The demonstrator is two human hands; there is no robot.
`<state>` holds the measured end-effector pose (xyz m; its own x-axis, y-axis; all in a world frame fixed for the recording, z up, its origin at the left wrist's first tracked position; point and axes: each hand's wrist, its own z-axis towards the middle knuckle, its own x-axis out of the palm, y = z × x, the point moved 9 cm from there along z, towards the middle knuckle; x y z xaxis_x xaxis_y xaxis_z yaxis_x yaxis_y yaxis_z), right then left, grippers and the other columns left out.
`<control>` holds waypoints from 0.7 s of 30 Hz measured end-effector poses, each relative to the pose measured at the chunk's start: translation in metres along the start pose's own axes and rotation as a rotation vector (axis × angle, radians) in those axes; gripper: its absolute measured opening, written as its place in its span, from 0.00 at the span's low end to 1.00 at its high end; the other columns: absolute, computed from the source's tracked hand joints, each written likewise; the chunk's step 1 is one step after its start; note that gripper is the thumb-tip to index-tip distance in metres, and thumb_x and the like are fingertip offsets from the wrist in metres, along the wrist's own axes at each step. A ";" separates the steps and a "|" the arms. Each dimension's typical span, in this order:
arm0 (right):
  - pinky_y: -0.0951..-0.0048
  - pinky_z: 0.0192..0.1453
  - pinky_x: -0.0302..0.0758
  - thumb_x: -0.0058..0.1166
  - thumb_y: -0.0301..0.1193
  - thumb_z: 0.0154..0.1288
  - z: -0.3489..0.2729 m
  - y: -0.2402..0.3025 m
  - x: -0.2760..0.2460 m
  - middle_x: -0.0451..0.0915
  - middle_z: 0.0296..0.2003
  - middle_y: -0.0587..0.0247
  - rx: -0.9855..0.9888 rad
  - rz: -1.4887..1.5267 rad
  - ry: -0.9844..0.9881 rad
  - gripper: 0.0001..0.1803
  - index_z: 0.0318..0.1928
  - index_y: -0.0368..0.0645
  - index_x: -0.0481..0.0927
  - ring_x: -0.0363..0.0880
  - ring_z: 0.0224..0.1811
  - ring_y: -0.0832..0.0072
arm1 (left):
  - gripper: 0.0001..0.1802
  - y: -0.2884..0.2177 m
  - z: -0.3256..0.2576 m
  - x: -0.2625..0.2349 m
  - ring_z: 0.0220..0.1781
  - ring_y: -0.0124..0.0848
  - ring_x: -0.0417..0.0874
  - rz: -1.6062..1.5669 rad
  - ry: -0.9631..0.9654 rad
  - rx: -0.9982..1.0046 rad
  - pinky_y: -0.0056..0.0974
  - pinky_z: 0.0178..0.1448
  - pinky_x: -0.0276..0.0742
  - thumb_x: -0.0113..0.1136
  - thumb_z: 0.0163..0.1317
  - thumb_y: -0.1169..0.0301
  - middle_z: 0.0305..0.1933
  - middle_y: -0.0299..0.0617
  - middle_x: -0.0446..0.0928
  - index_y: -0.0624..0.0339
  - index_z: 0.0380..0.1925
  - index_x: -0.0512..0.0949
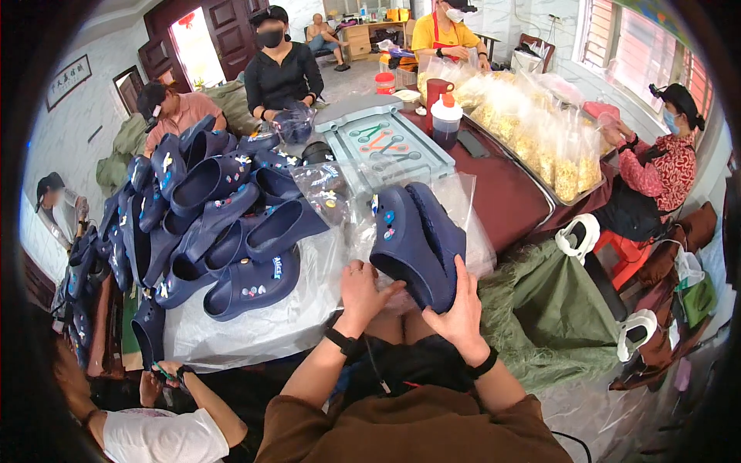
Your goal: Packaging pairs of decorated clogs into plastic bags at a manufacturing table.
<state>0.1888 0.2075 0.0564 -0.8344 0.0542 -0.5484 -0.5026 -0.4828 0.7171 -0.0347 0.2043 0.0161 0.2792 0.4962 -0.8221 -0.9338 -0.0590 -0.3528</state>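
A pair of navy clogs [409, 251] stands sole to sole in front of me, with small charms on the left one. My right hand [461, 309] grips the pair at its near end, thumb on the near side and fingers along the right side. My left hand [367, 295] is beside the left clog, thumb and fingers apart, nearest its opening. Clear plastic film [478, 231] lies around the pair; whether it encloses them I cannot tell. To the left is a large heap of similar navy clogs [258, 285] with charms, on plastic sheeting [208, 339].
A grey-blue lidded crate [347, 147] stands beyond the clogs. At right, a long tray [532, 208] holds clear bags of yellowish pieces. A bottle [445, 127] and phone [472, 144] lie nearby. Green sacking [540, 309] hangs at my right. A co-worker's hand [171, 373] handles a clog at lower left.
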 end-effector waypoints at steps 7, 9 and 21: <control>0.42 0.66 0.63 0.70 0.34 0.42 0.000 0.008 0.019 0.63 0.57 0.35 -0.037 -0.348 -0.009 0.62 0.80 0.56 0.52 0.64 0.60 0.40 | 0.38 -0.019 -0.004 -0.001 0.46 0.49 0.75 0.005 -0.012 0.117 0.49 0.52 0.73 0.76 0.44 0.38 0.42 0.51 0.75 0.65 0.35 0.80; 0.43 0.66 0.64 0.67 0.31 0.41 0.005 0.004 0.018 0.65 0.55 0.37 -0.045 -0.370 -0.058 0.61 0.80 0.55 0.53 0.65 0.59 0.40 | 0.38 -0.018 -0.004 0.001 0.47 0.50 0.75 -0.012 0.018 0.108 0.49 0.52 0.73 0.76 0.45 0.39 0.43 0.51 0.75 0.65 0.36 0.80; 0.53 0.60 0.76 0.68 0.26 0.47 0.030 -0.028 -0.014 0.74 0.52 0.45 -0.026 -0.117 -0.257 0.50 0.74 0.51 0.65 0.76 0.55 0.43 | 0.29 -0.001 -0.002 0.004 0.57 0.54 0.74 -0.220 0.145 0.092 0.52 0.62 0.72 0.76 0.53 0.53 0.51 0.52 0.76 0.62 0.46 0.79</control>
<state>0.2081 0.2462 0.0565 -0.8027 0.3291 -0.4973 -0.5957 -0.4826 0.6421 -0.0319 0.2048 0.0124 0.5007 0.3588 -0.7878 -0.8616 0.1184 -0.4936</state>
